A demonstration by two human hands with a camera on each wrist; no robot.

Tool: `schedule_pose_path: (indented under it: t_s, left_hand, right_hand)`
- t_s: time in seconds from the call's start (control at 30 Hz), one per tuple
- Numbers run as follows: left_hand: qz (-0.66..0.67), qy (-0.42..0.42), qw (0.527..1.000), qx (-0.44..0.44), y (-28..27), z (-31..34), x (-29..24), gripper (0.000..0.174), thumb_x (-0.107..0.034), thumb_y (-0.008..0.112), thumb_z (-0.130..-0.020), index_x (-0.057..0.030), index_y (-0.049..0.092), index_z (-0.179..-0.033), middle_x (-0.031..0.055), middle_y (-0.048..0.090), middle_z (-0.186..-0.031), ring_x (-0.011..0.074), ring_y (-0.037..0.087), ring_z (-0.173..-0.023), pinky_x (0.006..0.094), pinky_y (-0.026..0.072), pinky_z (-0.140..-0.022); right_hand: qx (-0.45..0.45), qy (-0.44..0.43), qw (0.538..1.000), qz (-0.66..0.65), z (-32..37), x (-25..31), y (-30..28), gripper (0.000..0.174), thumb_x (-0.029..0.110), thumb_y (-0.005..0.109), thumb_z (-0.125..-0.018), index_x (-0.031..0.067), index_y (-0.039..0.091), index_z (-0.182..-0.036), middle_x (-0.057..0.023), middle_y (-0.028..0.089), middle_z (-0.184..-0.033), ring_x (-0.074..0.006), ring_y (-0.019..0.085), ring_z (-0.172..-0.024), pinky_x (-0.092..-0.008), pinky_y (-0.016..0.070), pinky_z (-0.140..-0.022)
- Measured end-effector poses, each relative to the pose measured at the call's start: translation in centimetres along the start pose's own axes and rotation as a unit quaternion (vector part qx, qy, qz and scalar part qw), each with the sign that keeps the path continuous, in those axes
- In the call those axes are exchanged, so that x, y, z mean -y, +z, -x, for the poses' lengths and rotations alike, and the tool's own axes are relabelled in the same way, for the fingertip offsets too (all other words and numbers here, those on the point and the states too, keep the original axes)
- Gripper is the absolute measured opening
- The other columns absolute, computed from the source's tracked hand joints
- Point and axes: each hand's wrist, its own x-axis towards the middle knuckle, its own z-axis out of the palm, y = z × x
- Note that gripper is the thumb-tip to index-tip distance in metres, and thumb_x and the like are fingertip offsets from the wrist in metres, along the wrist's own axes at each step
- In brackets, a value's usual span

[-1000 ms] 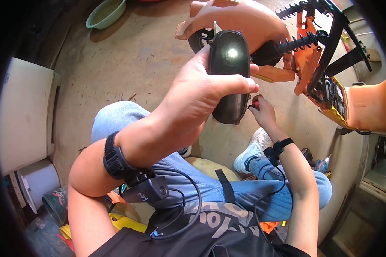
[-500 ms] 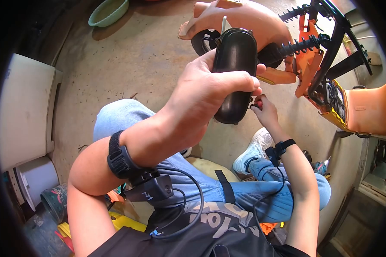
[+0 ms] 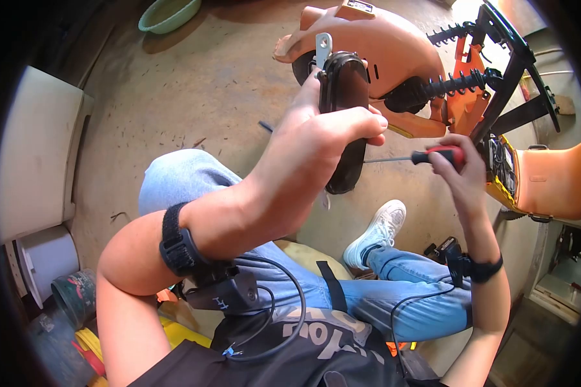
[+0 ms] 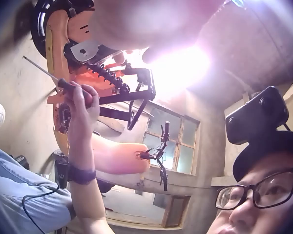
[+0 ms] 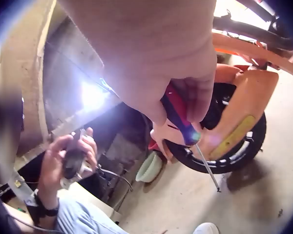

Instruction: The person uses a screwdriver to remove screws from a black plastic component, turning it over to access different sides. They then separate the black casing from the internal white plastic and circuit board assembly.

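Note:
My left hand (image 3: 310, 145) grips a black oval part (image 3: 350, 87) with a metal bracket (image 3: 323, 46) at its top, thumb across its face. The right wrist view shows the left hand (image 5: 51, 163) and the black part (image 5: 74, 163) from the other side. My right hand (image 3: 461, 171) holds a screwdriver (image 3: 447, 156) by its red and black handle. The shaft points left toward the lower part of the black piece in the head view; whether the tip touches is unclear there. In the right wrist view the screwdriver (image 5: 178, 109) has a bare tip away from the part.
An orange electric scooter frame (image 3: 394, 39) with black springs (image 3: 455, 84) stands ahead on the right. A green basin (image 3: 169, 15) sits on the floor at the back. A white cabinet (image 3: 39, 155) is at the left, and a shoe (image 3: 376, 232) below the hands.
The right hand has moved right and up, away from the black part, and the screwdriver shaft now shows. The left hand has turned the part so its edge and bracket face the head view more.

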Motion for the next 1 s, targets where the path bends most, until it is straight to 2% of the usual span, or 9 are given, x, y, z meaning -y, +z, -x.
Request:
schedule_pose_path:
  t_s: [0.1,0.17,0.23,0.33,0.4,0.57,0.67,0.77,1.0]
  left_hand:
    - [0.017,0.005,1.000,-0.005,0.2,0.3,-0.1,0.037,-0.017,0.065,-0.085,-0.0049,0.050,-0.116,0.0047,0.060,-0.099,0.0130,0.057,-0.092,0.0278,0.0443,-0.082]
    - [-0.018,-0.032,0.999,0.002,0.0,0.2,-0.3,0.065,-0.019,0.068,-0.086,-0.0029,0.039,-0.142,0.0089,0.063,-0.112,0.0165,0.060,-0.099,0.0308,0.0447,-0.091]
    - [-0.013,-0.023,1.000,-0.005,0.0,0.1,-0.2,0.068,-0.018,0.069,-0.086,-0.0037,0.037,-0.144,0.0077,0.063,-0.109,0.0158,0.060,-0.099,0.0310,0.0446,-0.091]
    - [-0.021,-0.072,0.997,-0.016,0.0,0.0,0.1,0.077,-0.016,0.071,-0.086,-0.0043,0.029,-0.149,0.0058,0.062,-0.104,0.0152,0.060,-0.100,0.0314,0.0442,-0.092]
    - [-0.018,-0.076,0.997,-0.002,0.2,-0.1,0.0,0.077,-0.016,0.071,-0.085,-0.0044,0.029,-0.149,0.0060,0.062,-0.104,0.0153,0.060,-0.100,0.0317,0.0442,-0.092]
    - [0.043,-0.111,0.991,0.065,1.0,0.1,-1.0,0.076,-0.016,0.071,-0.086,-0.0058,0.029,-0.150,0.0080,0.063,-0.107,0.0168,0.062,-0.100,0.0331,0.0458,-0.091]
    - [0.059,-0.095,0.989,0.096,1.4,0.2,-0.9,0.074,-0.017,0.070,-0.089,-0.0073,0.030,-0.150,0.0100,0.063,-0.114,0.0164,0.062,-0.101,0.0333,0.0477,-0.091]
    - [0.067,-0.096,0.987,0.108,1.8,0.3,-1.2,0.073,-0.015,0.070,-0.090,-0.0079,0.029,-0.150,0.0111,0.062,-0.119,0.0159,0.063,-0.102,0.0329,0.0484,-0.093]
    - [0.042,-0.081,0.991,0.100,2.0,0.2,-1.1,0.074,-0.005,0.072,-0.088,-0.0081,0.031,-0.150,0.0097,0.064,-0.114,0.0156,0.063,-0.102,0.0307,0.0487,-0.090]
  right_hand:
    - [-0.048,-0.010,0.998,-0.027,2.4,4.9,-2.1,0.027,0.012,0.065,-0.093,-0.0013,0.055,-0.115,-0.0127,0.067,-0.104,-0.0134,0.061,-0.088,-0.0261,0.0501,-0.079]
    - [-0.080,-0.047,0.993,-0.076,3.8,6.0,-3.3,0.029,0.012,0.061,-0.096,-0.0013,0.052,-0.120,-0.0156,0.065,-0.106,-0.0153,0.060,-0.088,-0.0275,0.0489,-0.081]
    - [-0.104,-0.064,0.986,-0.113,5.3,7.0,-4.1,0.031,0.015,0.060,-0.097,-0.0009,0.050,-0.122,-0.0169,0.063,-0.109,-0.0161,0.060,-0.089,-0.0277,0.0481,-0.083]
    - [-0.134,-0.087,0.971,-0.178,6.9,7.2,-5.2,0.036,0.020,0.058,-0.098,-0.0001,0.046,-0.126,-0.0191,0.060,-0.115,-0.0172,0.059,-0.089,-0.0277,0.0468,-0.084]
    - [-0.142,-0.088,0.961,-0.220,7.5,6.9,-6.1,0.043,0.026,0.059,-0.098,0.0009,0.043,-0.129,-0.0197,0.057,-0.119,-0.0184,0.060,-0.091,-0.0278,0.0472,-0.085]
    - [-0.154,-0.084,0.934,-0.311,7.9,6.7,-6.4,0.044,0.029,0.058,-0.100,0.0030,0.041,-0.132,-0.0182,0.056,-0.116,-0.0211,0.063,-0.096,-0.0310,0.0494,-0.089]
    - [-0.168,-0.083,0.914,-0.359,7.7,6.4,-6.5,0.043,0.028,0.056,-0.101,0.0049,0.040,-0.133,-0.0180,0.057,-0.116,-0.0212,0.063,-0.097,-0.0316,0.0501,-0.087]
    - [-0.165,-0.065,0.913,-0.368,7.5,5.9,-6.6,0.043,0.028,0.057,-0.100,0.0053,0.040,-0.132,-0.0176,0.057,-0.117,-0.0206,0.062,-0.096,-0.0307,0.0496,-0.086]
    - [-0.178,-0.046,0.918,-0.351,7.3,5.6,-6.4,0.045,0.030,0.061,-0.098,0.0055,0.041,-0.131,-0.0173,0.059,-0.115,-0.0183,0.063,-0.086,-0.0271,0.0496,-0.081]
